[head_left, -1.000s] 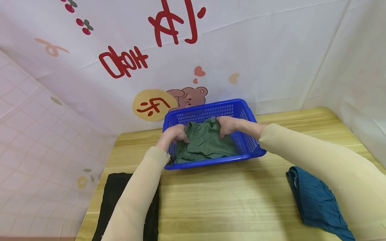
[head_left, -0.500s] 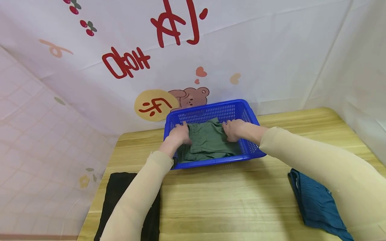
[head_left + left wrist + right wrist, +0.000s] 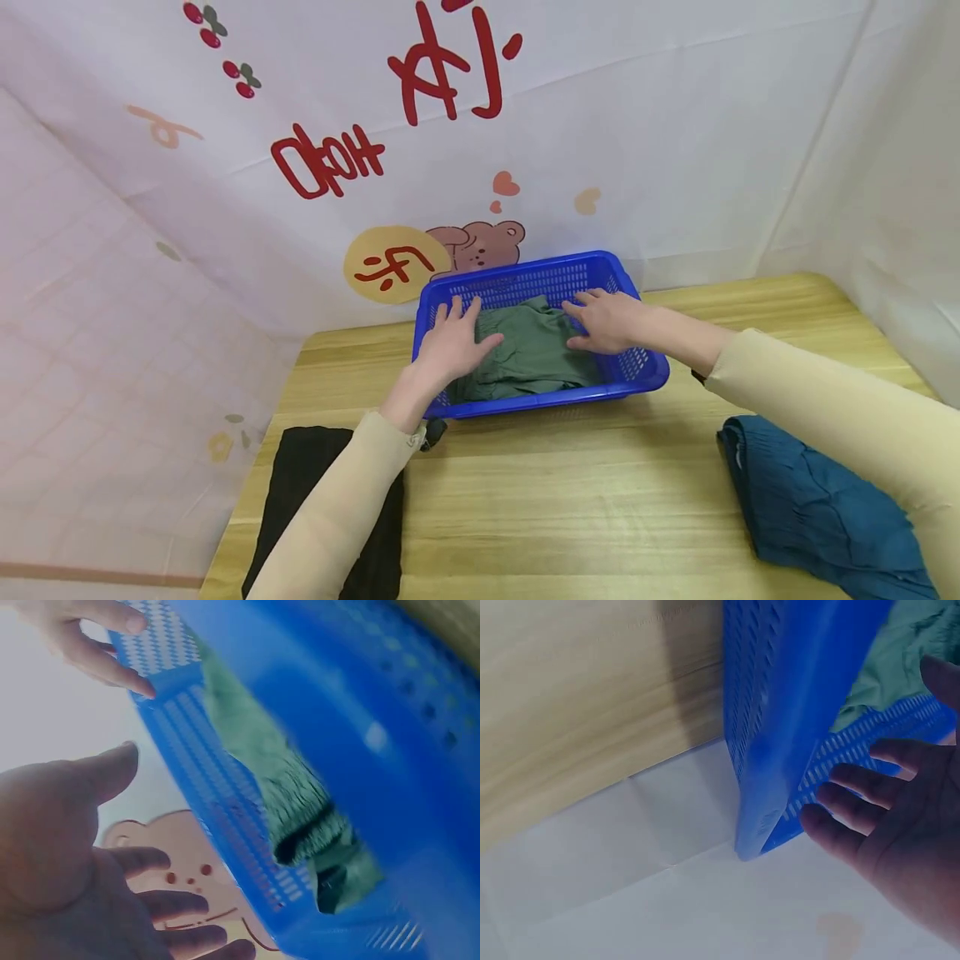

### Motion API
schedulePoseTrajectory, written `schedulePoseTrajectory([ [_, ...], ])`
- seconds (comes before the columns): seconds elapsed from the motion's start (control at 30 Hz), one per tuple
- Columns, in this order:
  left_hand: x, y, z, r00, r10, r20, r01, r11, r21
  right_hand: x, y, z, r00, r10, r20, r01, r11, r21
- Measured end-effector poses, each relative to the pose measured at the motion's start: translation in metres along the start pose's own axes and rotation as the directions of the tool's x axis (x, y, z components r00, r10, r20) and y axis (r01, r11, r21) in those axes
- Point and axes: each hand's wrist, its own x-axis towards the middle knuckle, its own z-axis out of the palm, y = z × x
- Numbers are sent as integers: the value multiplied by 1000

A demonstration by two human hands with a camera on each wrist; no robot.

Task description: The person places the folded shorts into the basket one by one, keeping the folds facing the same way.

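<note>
The folded green garment (image 3: 528, 354) lies inside the blue basket (image 3: 547, 401), between and below the two hands, its longer side seeming to run left to right with the basket, though the hands partly cover its ends. The left hand (image 3: 452, 343) looks the nearer, over the gathered, band-like end, while the right hand (image 3: 609, 323) is spread by the opposite end; both have fingers extended and grip nothing. The cloth looks soft, matte and lightly creased, with a raised fold at its far edge.
</note>
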Motion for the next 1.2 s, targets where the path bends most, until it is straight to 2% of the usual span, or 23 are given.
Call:
schedulePoseTrajectory([
  [0.17, -18, 7, 8, 994, 64, -94, -68, 997, -48, -24, 7, 4, 994, -31, -107, 39, 997, 70],
  [0.43, -41, 21, 31, 969, 173, -176, -192, 977, -98, -69, 18, 17, 963, -25, -268, 61, 990, 126],
  [0.67, -66, 39, 53, 935, 281, -217, -315, 938, -142, -113, 24, 30, 953, 24, -301, 34, 982, 184],
  [0.83, -82, 52, 67, 904, 337, -263, -388, 905, -175, -141, 31, 43, 936, 45, -348, 31, 977, 211],
  [1.1, -94, 68, 92, 872, 377, -311, -445, 876, -188, -179, 49, 69, 907, 112, -407, 3, 962, 273],
  [1.2, -98, 74, 100, 858, 387, -337, -462, 869, -177, -193, 55, 83, 886, 123, -448, -1, 965, 264],
])
